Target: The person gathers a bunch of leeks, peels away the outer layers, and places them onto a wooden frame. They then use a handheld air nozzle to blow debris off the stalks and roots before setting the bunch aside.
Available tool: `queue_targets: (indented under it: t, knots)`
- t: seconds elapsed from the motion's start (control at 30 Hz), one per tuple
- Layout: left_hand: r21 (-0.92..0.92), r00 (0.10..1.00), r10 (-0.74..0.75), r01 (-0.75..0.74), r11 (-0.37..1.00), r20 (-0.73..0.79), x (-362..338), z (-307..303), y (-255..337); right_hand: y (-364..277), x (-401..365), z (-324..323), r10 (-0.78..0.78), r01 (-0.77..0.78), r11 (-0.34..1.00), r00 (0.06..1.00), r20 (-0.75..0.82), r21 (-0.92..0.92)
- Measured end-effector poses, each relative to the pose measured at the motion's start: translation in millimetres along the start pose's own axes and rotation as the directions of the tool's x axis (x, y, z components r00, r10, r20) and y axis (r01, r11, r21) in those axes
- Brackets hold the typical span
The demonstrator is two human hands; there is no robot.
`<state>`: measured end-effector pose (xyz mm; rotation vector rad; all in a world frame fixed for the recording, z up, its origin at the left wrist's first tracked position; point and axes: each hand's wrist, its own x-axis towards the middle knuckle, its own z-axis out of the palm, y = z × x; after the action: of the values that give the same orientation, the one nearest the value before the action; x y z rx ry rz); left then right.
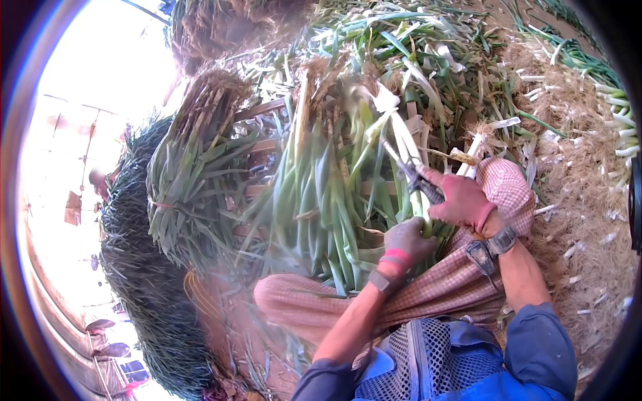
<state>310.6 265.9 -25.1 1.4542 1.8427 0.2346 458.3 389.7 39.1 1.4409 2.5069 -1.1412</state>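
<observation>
My left hand [409,242], in a grey glove with a pink cuff, is closed around the lower part of a few long green onions [406,139]. Their white ends point up and away from me. My right hand [461,199], in a reddish glove, grips a dark tool with a thin tip, which looks like an air blow gun [422,182]. It lies against the stalks, just above my left hand. Beyond my hands, loose green onions [324,194] lie with roots away from me and leaves toward my lap.
A tied bundle of green onions [194,167] lies left, beside a long dark-green stack [144,267]. Leaf scraps [461,87] cover the far ground. Cut roots [582,234] spread on the right, with white-ended onions [623,120] at the edge. My crossed legs [314,301] are in front.
</observation>
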Motion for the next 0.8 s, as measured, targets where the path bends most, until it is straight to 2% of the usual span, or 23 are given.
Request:
queue_targets:
  t: [0.03,0.07,0.1,0.13,0.17,0.23,0.27,0.3,0.33,0.4,0.43,0.47,0.5,0.53,0.57,0.63,0.67,0.7,0.73,0.77,0.8]
  knots:
    - [-0.001,1.000,0.000,0.000,1.000,0.001,0.9,3.6,3.8,-5.2,-2.4,-2.4,-0.050,0.051,0.999,0.994,0.102,-0.007]
    - [-0.003,1.000,0.017,-0.017,1.000,0.019,1.6,8.0,7.6,-5.0,1.4,8.0,-0.166,0.166,0.986,0.986,0.007,-0.013]
    - [-0.005,0.999,0.036,-0.035,0.999,0.037,2.1,12.3,11.1,-1.2,5.6,9.1,-0.164,0.164,0.986,0.986,0.006,-0.014]
    - [-0.008,0.996,0.081,-0.081,0.997,-0.024,2.2,18.2,11.6,1.9,13.0,8.5,-0.138,0.144,0.988,0.986,0.095,-0.055]
    - [-0.008,0.996,0.083,-0.083,0.996,-0.022,3.0,22.2,12.3,-4.7,19.2,2.9,-0.108,0.128,0.987,0.977,0.182,-0.098]
    - [0.038,1.000,0.022,-0.023,0.999,0.021,2.9,26.8,12.7,-10.9,34.9,-0.3,-0.095,0.125,0.981,0.976,0.197,-0.148]
    - [0.042,0.996,0.071,-0.074,0.996,0.060,-3.9,23.4,14.6,-14.2,44.6,-3.9,-0.058,0.105,0.979,0.966,0.254,-0.175]
    - [-0.022,0.994,0.107,-0.106,0.994,0.036,-9.1,25.8,15.7,-15.0,55.2,-8.2,-0.021,0.087,0.975,0.951,0.307,-0.203]
    - [-0.007,0.991,0.114,-0.114,0.993,0.064,-12.0,28.6,17.8,-12.2,68.3,-9.5,-0.030,0.098,0.966,0.960,0.277,-0.237]
    - [0.006,0.988,0.120,-0.121,0.993,0.099,-15.1,30.0,23.9,-19.4,91.7,-29.8,0.024,0.023,0.977,0.977,0.213,-0.213]
    - [0.032,0.977,0.199,-0.201,0.979,0.078,-12.5,37.8,23.7,-17.5,103.6,-41.6,0.024,0.000,0.987,0.989,0.148,-0.160]
    - [0.059,0.959,0.277,-0.280,0.958,0.057,-9.8,43.8,22.8,12.5,129.0,-34.0,-0.126,0.089,0.980,0.970,-0.209,-0.180]
    - [0.056,0.959,0.276,-0.279,0.959,0.058,-5.9,45.0,23.0,-9.5,118.8,-65.0,0.176,-0.200,0.976,0.958,-0.226,-0.086]
    - [0.047,0.961,0.275,-0.275,0.960,0.002,0.9,45.3,23.1,-0.1,123.0,-72.1,0.209,-0.213,0.977,0.905,-0.372,0.032]
    - [0.038,0.960,0.274,-0.272,0.961,-0.052,8.4,43.1,23.9,4.1,115.8,-75.9,0.212,-0.216,0.976,0.904,-0.371,0.030]
    - [0.066,0.970,0.239,-0.236,0.969,-0.037,22.9,20.4,28.2,10.3,92.8,-80.1,0.208,-0.176,0.965,0.966,-0.155,0.195]
    - [0.024,0.991,0.123,-0.121,0.992,-0.053,27.4,5.1,27.9,33.3,94.2,-53.7,0.102,-0.068,0.960,0.988,-0.113,0.273]
    - [-0.018,0.998,0.005,-0.006,1.000,-0.059,32.2,-5.7,26.1,37.6,80.9,-36.0,-0.077,0.096,0.953,0.994,-0.080,0.287]
    - [-0.034,0.995,0.009,-0.012,0.999,-0.099,39.2,-6.7,16.4,20.3,58.1,-27.6,-0.049,0.047,0.964,0.999,0.005,0.261]
    - [-0.048,0.990,0.011,-0.018,0.999,-0.141,46.4,-4.4,2.2,19.3,48.7,-13.3,-0.086,0.064,0.977,0.991,0.103,0.201]
    - [-0.112,0.974,0.022,-0.048,0.993,-0.224,47.8,-10.3,-3.4,11.3,34.8,-4.3,-0.107,0.076,0.972,0.986,0.130,0.221]
